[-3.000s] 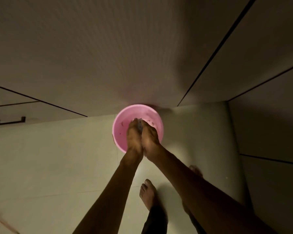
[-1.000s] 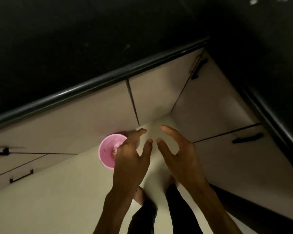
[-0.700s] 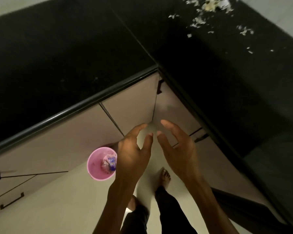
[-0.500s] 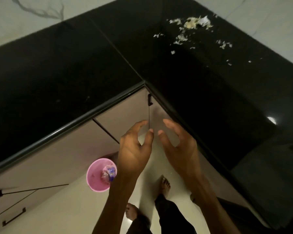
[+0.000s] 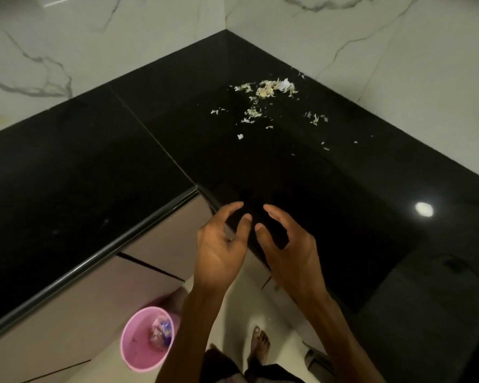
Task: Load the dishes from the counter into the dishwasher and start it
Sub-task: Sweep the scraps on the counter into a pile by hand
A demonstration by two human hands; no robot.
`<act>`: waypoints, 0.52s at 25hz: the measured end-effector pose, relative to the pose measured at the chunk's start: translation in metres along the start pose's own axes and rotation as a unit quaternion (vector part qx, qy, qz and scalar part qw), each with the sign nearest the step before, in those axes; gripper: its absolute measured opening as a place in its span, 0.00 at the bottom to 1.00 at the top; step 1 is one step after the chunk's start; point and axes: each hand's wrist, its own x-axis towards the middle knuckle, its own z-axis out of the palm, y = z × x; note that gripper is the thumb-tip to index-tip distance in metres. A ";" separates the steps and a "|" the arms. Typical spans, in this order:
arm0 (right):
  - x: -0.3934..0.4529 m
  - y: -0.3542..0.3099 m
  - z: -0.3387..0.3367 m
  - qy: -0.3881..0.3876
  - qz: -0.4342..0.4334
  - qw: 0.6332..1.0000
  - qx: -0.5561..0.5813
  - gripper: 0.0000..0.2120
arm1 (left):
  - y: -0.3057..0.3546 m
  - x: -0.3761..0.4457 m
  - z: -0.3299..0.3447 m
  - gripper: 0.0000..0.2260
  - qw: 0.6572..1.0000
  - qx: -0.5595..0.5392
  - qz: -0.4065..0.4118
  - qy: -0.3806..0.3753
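Counter (image 5: 94,167), black, bears scraps (image 5: 266,91) near marble walls; both hands (image 5: 256,244) hover relaxed, empty.

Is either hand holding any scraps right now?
No: the left hand and right hand hang loosely curled and bare; the scraps lie on the counter.

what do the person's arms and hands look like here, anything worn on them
Both forearms are bare as far as the view shows: no sleeves reach them. The left hand and right hand wear no gloves, and no rings, watch or bracelet show on the fingers or wrists. The fingernails look short and unpainted. The light is dim, so fine marks cannot be told.
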 end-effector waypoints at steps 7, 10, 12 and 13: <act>0.073 0.051 -0.007 0.039 0.063 0.983 -0.168 0.39 | -0.054 0.078 0.028 0.27 0.993 0.108 0.006 -0.051; 0.101 0.080 -0.006 0.040 0.149 0.952 -0.264 0.50 | -0.094 0.129 0.025 0.41 0.973 0.215 -0.034 -0.080; 0.117 0.094 0.001 0.054 0.193 0.933 -0.299 0.53 | -0.109 0.164 0.019 0.49 0.957 0.273 -0.045 -0.084; 0.126 0.100 0.005 0.070 0.207 0.923 -0.317 0.54 | -0.113 0.182 0.015 0.51 0.953 0.289 -0.043 -0.081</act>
